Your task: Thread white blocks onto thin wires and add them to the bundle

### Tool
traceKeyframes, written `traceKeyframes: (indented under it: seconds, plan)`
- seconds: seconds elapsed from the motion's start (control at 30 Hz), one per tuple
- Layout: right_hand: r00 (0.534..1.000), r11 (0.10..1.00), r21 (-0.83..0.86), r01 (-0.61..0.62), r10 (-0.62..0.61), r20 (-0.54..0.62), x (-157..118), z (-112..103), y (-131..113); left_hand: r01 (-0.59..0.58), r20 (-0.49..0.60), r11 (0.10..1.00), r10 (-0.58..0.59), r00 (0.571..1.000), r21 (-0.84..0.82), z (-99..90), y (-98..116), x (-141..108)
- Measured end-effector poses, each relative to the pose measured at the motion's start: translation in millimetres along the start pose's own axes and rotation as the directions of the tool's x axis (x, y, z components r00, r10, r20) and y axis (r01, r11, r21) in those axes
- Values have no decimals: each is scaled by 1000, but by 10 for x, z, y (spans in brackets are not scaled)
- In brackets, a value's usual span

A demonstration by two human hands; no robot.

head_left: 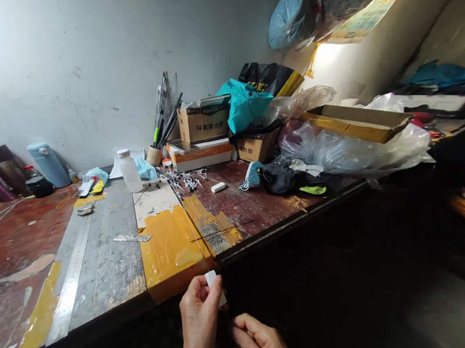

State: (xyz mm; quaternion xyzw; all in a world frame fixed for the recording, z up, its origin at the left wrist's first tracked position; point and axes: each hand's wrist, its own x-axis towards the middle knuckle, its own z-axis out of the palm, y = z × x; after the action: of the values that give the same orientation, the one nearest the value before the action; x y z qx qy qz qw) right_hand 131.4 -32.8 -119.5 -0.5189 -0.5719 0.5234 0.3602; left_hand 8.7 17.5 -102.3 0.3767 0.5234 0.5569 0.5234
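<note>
My left hand (199, 320) pinches a small white block (211, 279), which looks like an eraser, just off the table's front edge. A thin dark rod (197, 239) runs from the tabletop clutter down to this block. Lower and to the right, my right hand (266, 346) has its fingers pressed together; whatever is between them is hidden. A similar white block (218, 187) lies on the table beside a scatter of small black-and-white pieces (192, 182). Several thin dark rods (219, 231) rest near the yellow tape (167, 240).
A long steel ruler (73, 281) and a short metal strip (132, 237) lie on the left. A white-capped bottle (129, 171) stands behind them. Cardboard boxes (205, 122), plastic bags (354, 149) and a blue mask (252, 175) crowd the back right.
</note>
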Motion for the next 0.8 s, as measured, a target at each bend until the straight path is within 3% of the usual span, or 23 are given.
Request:
traceKeyframes:
  seconds: [0.1, 0.3, 0.63, 0.8]
  plan:
    - [1000, 1000, 0, -15, 15, 21, -10, -11, 52, -8, 5, 1000, 8, 1000, 7, 19, 5, -11]
    - [998, 998, -62, 28, -31, -56, -17, 9, 110, -12, 18, 1000, 12, 1000, 19, 9, 7, -64]
    - [1000, 1000, 10, 21, -21, 23, 3, 120, 129, 6, -26, 998, -5, 1000, 57, -92, -30, -85]
    - [992, 1000, 14, -4, 2, 125, 11, 121, 34, 6, 0, 998, -6, 1000, 65, -156, -78, -65]
